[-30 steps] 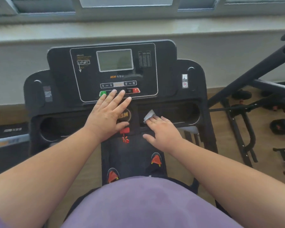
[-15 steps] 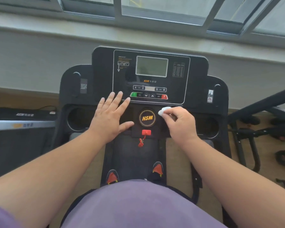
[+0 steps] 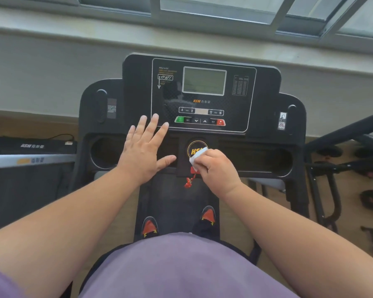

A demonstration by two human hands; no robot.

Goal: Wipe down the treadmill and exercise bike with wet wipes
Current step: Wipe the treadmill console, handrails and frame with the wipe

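Note:
The black treadmill console (image 3: 265, 100) fills the middle of the view, with a grey display (image 3: 204, 81) and a row of green and red buttons. My right hand (image 3: 219, 171) is shut on a white wet wipe (image 3: 197, 157) and presses it against the round yellow HSM badge (image 3: 193, 147) on the centre panel. A red safety clip (image 3: 188, 182) dangles just below that hand. My left hand (image 3: 143, 150) lies flat with fingers spread on the console's left side, beside the left cup holder (image 3: 103, 152).
A second black treadmill (image 3: 30, 147) with a silver rail stands at the left. Dark frames and wheels of other exercise equipment (image 3: 340, 164) crowd the right. A window sill and wall run behind the console. My shoes (image 3: 150, 227) stand on the belt.
My right hand slid the wipe left and down from the panel's right edge onto the HSM badge. The left hand stayed flat on the console. The camera shifted slightly.

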